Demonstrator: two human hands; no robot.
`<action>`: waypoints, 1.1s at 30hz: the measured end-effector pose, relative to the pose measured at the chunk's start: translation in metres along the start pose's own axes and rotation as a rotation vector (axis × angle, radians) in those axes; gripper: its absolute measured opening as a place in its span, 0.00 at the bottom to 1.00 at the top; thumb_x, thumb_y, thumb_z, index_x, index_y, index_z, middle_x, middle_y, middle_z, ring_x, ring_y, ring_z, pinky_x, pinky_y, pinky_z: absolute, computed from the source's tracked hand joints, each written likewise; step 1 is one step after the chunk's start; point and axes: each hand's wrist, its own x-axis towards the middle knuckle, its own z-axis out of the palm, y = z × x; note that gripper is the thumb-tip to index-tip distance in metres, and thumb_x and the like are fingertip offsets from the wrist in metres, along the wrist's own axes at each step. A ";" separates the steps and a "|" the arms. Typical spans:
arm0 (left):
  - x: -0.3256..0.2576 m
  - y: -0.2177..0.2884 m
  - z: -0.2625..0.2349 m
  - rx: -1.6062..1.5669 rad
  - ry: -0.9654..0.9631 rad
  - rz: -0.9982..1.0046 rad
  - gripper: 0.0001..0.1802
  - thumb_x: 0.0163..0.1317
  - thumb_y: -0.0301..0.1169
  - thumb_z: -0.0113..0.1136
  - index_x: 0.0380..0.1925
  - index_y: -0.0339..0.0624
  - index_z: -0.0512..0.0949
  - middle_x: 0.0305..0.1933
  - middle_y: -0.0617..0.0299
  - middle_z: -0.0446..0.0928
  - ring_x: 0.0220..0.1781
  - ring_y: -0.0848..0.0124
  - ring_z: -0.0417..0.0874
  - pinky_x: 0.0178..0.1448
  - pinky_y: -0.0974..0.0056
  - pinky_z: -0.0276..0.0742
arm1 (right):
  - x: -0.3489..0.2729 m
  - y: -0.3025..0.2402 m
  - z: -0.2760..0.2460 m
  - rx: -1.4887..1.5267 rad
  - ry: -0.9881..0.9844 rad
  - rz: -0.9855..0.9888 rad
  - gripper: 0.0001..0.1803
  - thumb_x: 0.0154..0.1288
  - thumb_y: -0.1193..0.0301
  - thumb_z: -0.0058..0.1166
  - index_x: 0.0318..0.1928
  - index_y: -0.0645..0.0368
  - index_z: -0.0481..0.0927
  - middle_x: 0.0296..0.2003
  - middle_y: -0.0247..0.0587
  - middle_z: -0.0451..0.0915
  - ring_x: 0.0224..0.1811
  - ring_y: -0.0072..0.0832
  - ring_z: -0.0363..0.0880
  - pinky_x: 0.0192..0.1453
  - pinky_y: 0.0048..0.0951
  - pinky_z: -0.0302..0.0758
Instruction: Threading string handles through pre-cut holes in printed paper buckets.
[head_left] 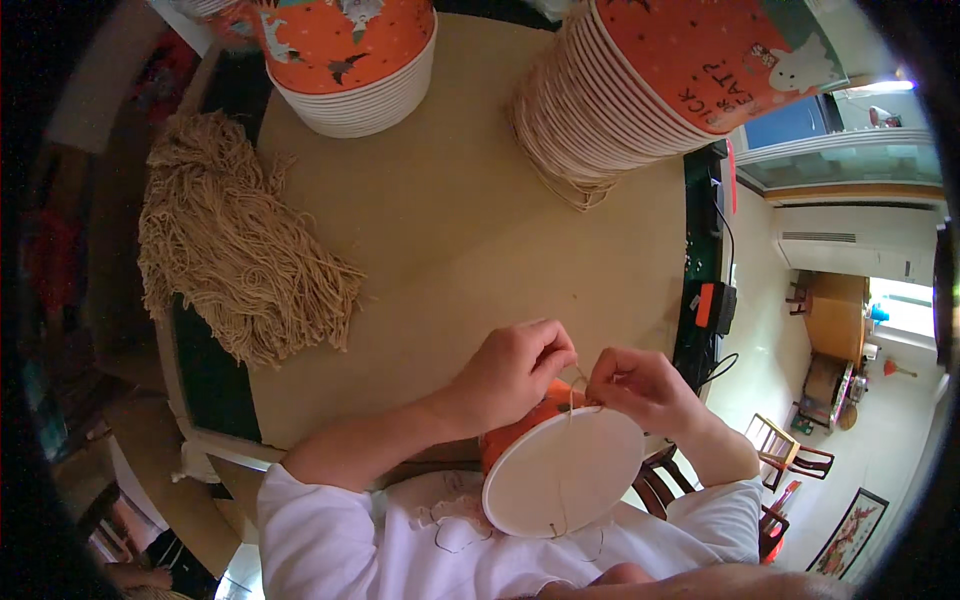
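Observation:
An orange paper bucket leans against my white shirt, its white round end turned up toward me. I cannot tell whether that end is the open mouth or the base. A thin tan cord runs across it to the rim at both sides. At the far rim my left hand is closed, pinching the cord between thumb and finger. Close beside it, my right hand is closed on the cord too, next to the rim. The fingertips partly hide the cord between them.
A heap of loose tan cords lies on the left of the brown-covered table. Two stacks of nested orange buckets stand at the back, a shorter left stack and a taller right stack. A black-and-orange device with cables sits at the right edge.

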 end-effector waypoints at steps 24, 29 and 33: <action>0.005 -0.003 -0.002 -0.249 -0.250 -0.180 0.05 0.56 0.26 0.57 0.33 0.37 0.76 0.32 0.63 0.78 0.35 0.77 0.77 0.40 0.70 0.75 | 0.009 0.008 -0.003 0.000 0.155 -0.035 0.11 0.67 0.70 0.46 0.32 0.66 0.75 0.26 0.32 0.74 0.30 0.17 0.71 0.35 0.19 0.69; 0.008 -0.011 0.002 -0.260 -0.194 -0.197 0.04 0.56 0.25 0.57 0.30 0.37 0.74 0.30 0.64 0.77 0.33 0.78 0.76 0.38 0.70 0.74 | 0.018 0.011 -0.005 0.005 0.147 -0.085 0.10 0.67 0.70 0.46 0.34 0.66 0.75 0.27 0.33 0.74 0.29 0.18 0.71 0.36 0.20 0.69; 0.012 -0.026 0.004 -0.238 -0.098 -0.218 0.04 0.54 0.25 0.56 0.28 0.35 0.74 0.25 0.62 0.77 0.27 0.78 0.76 0.31 0.70 0.74 | 0.020 0.016 -0.008 0.012 0.132 -0.109 0.11 0.67 0.70 0.45 0.33 0.65 0.75 0.27 0.33 0.75 0.31 0.18 0.72 0.37 0.20 0.70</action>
